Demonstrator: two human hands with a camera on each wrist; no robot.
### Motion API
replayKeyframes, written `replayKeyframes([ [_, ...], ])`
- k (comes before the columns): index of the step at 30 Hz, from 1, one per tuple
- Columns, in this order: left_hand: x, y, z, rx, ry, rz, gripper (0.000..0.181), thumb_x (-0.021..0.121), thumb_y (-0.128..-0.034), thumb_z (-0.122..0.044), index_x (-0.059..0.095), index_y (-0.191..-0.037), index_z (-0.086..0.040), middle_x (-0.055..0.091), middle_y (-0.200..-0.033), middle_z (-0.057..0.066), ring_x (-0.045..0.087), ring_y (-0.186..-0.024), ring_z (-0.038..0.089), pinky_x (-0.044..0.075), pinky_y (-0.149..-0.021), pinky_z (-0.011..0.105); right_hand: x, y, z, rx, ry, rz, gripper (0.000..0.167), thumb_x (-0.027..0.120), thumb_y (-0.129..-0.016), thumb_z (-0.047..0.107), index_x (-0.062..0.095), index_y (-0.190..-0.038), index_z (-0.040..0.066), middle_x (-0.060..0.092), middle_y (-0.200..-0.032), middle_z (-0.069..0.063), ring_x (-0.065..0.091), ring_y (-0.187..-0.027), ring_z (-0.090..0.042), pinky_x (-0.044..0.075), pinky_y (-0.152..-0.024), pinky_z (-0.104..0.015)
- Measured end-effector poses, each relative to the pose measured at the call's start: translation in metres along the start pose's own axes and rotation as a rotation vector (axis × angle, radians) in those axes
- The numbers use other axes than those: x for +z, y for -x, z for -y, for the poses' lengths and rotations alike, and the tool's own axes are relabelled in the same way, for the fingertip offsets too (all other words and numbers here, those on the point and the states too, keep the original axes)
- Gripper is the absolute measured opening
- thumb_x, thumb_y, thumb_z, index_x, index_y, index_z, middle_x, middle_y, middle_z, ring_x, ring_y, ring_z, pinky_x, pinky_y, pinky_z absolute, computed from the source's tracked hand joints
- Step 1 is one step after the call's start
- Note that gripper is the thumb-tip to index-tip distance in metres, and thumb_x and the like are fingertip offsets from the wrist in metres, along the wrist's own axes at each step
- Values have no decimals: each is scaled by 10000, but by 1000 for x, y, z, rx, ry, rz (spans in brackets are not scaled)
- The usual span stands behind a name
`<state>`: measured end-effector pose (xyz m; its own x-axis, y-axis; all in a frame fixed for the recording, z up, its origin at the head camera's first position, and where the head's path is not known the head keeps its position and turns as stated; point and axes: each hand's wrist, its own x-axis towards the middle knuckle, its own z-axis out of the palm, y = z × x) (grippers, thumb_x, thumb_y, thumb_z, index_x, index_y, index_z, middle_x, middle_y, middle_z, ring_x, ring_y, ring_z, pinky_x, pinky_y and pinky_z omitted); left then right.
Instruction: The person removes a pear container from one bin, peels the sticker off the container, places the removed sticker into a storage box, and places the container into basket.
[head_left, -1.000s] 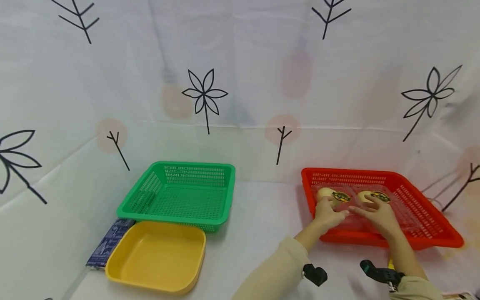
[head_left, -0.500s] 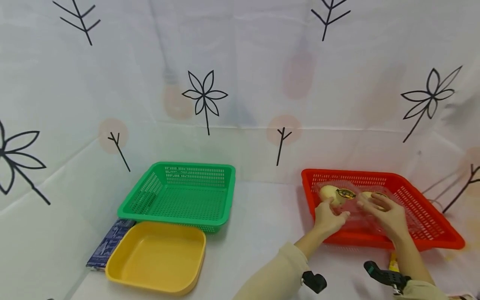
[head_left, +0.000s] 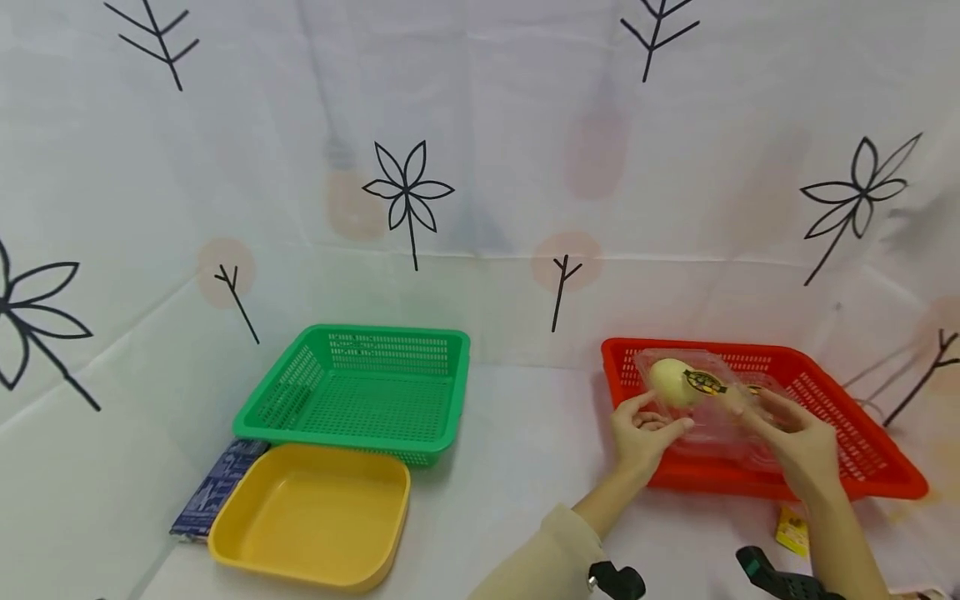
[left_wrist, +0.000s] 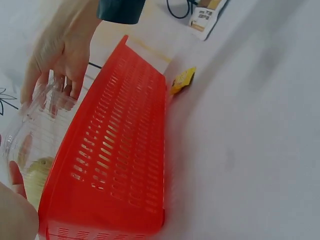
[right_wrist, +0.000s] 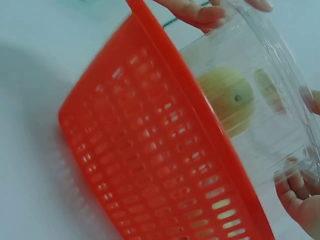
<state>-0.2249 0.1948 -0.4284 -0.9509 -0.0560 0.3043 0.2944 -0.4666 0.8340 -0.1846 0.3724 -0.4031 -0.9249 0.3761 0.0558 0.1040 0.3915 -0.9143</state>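
At the right of the frame, the left hand (head_left: 637, 437) and right hand (head_left: 806, 446) each pinched an end of the clear box (head_left: 708, 429), its lifting apparently begun but clearing the red basket (head_left: 720, 477) seemingly left to do.

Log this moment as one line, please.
left hand: holds clear container | right hand: holds opposite side | container: over red basket, round fruit inside
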Motion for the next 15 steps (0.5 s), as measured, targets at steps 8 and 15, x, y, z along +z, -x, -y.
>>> replayKeyframes([
  [8, -11, 5, -17, 146, 20, 31, 377, 773, -678, 100, 626, -1023, 127, 580, -806, 297, 538, -636, 36, 528, -620, 191, 14, 21, 18, 90, -23, -71, 668, 628, -867, 441, 397, -1441, 187, 419, -1106, 122, 377, -905, -39, 460, -614, -113],
  [15, -21, 8, -39, 133, 38, 4, 338, 756, -722, 39, 626, -1020, 129, 514, -779, 349, 502, -660, 45, 479, -617, 131, 26, 38, 39, 21, -177, -149, 495, 706, -841, 296, 566, -1311, 231, 559, -863, 237, 484, -802, -7, 450, -596, -95],
])
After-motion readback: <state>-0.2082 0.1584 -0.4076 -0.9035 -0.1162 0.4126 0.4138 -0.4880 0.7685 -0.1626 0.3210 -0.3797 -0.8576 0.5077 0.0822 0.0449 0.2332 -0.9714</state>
